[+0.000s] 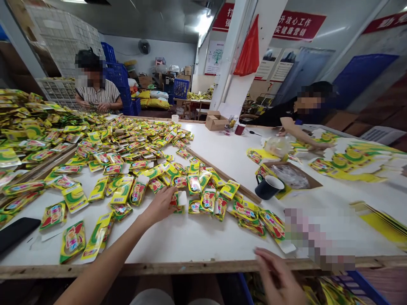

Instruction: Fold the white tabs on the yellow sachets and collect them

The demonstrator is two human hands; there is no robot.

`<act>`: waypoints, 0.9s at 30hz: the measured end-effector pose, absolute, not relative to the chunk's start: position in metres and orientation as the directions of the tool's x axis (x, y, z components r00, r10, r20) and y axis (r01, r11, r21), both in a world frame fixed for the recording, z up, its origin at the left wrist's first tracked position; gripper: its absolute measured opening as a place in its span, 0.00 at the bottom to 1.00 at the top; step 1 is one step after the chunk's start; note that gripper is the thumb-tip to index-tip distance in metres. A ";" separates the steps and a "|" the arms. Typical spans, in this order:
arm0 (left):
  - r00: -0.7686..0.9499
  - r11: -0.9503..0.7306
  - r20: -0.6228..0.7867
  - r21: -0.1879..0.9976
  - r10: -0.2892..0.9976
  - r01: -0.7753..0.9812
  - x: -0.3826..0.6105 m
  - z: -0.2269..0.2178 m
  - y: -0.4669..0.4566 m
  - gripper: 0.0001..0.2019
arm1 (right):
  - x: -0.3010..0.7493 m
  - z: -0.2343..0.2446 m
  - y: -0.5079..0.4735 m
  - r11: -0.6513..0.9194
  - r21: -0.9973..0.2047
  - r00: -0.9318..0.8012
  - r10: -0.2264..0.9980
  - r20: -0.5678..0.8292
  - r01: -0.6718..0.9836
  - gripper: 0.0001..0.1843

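Note:
My left hand (pixel 163 206) reaches over the white table, its fingers closed on a small yellow-green carton (pixel 179 201) with a white end flap sticking out. Similar cartons (pixel 208 200) lie all around it in a loose spread, some with flaps open. My right hand (pixel 279 280) hovers at the table's front edge, slightly blurred, with fingers apart and nothing visible in them. Just beyond it lies a carton (pixel 274 224) with its white flap out. Below the right hand, more yellow-green packs (pixel 327 292) fill a blue crate (pixel 369 284).
Wooden strips (pixel 222 173) divide the table (pixel 203 245). A dark mug (pixel 269 187) stands beside a shallow cardboard box (pixel 295 176). A black phone (pixel 19 233) lies at left. Two co-workers sit across the table; flat cartons (pixel 352 159) lie before the right one.

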State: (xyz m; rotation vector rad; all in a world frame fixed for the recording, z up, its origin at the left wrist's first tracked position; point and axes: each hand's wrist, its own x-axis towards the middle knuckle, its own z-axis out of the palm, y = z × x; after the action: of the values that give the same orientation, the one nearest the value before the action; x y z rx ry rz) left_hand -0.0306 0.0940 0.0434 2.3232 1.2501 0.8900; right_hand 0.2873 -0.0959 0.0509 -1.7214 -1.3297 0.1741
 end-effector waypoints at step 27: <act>0.117 -0.160 0.148 0.981 0.982 0.110 -0.043 0.019 -0.016 0.12 | 0.130 0.027 -0.010 0.259 -0.938 -0.084 0.966 0.246 0.232 0.07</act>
State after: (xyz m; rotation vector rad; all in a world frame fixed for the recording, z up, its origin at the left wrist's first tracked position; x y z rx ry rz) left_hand -0.0432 -0.0157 0.0192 1.4616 1.1364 1.1804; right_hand 0.1304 -0.0096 0.0270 -1.1577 -1.5366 0.9275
